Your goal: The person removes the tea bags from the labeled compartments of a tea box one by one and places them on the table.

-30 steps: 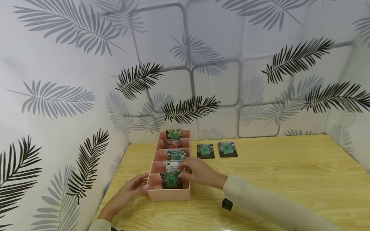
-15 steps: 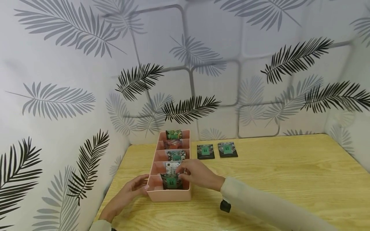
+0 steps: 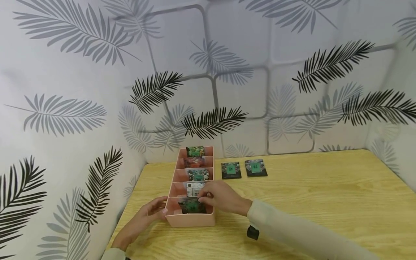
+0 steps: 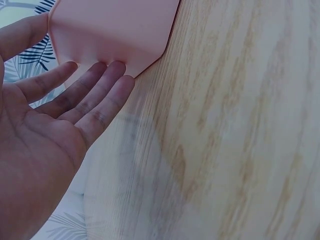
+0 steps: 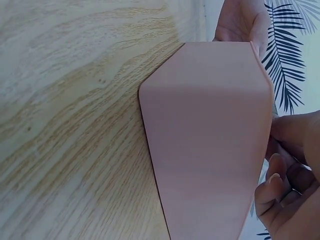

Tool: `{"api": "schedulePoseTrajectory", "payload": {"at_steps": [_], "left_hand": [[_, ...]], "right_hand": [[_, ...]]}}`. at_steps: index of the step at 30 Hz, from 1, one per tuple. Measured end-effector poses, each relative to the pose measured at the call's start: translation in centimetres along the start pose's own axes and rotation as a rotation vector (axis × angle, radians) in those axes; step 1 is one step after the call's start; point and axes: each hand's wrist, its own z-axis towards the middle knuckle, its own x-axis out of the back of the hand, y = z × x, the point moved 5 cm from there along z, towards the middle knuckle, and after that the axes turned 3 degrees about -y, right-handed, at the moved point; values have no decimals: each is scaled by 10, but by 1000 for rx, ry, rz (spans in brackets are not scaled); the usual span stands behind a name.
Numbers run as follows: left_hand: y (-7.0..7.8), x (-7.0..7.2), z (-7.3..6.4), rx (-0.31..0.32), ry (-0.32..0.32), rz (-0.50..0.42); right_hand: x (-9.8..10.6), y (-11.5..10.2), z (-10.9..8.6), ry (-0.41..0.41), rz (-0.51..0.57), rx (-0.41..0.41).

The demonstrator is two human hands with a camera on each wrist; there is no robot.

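Observation:
A long pink divided box (image 3: 190, 219) stands on the table, with printed sachets in its compartments. My left hand (image 3: 147, 213) holds the box at its near left corner, thumb at the rim and fingertips against the outer wall (image 4: 107, 30). Over the right rim reaches my right hand (image 3: 224, 196), its thumb and index finger pinching the top edge of a dark sachet with a green label (image 3: 191, 206) in the nearest compartment. That sachet leans back. Behind it a white sachet (image 3: 193, 188) stands in the second compartment, partly covered by my right fingers.
Three more sachets stand in the farther compartments, among them a red one (image 3: 194, 162). Right of the box, two dark sachets with green labels, a left one (image 3: 231, 170) and a right one (image 3: 255, 168), lie on the wooden table (image 3: 308, 195). A leaf-patterned wall backs the table.
My right fingers have lowered slightly toward the nearest compartment, and the dark sachet there has tilted back. The left hand and the box have stayed in place.

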Motion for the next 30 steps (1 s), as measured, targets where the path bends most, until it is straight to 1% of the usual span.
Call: {"api": "schedulePoseTrajectory", "payload": {"at_steps": [6, 11, 17, 25, 30], "left_hand": [[0, 0, 0, 3, 4, 8], [0, -1, 1, 2, -4, -2], [1, -2, 1, -3, -13, -14], [2, 0, 2, -8, -13, -16], [2, -1, 1, -10, -14, -18]], "right_hand": [[7, 2, -2, 38, 79, -34], [16, 0, -3, 71, 94, -24], [30, 2, -6, 140, 143, 5], [46, 9, -11, 199, 190, -32], [56, 12, -15, 235, 230, -23]]}}
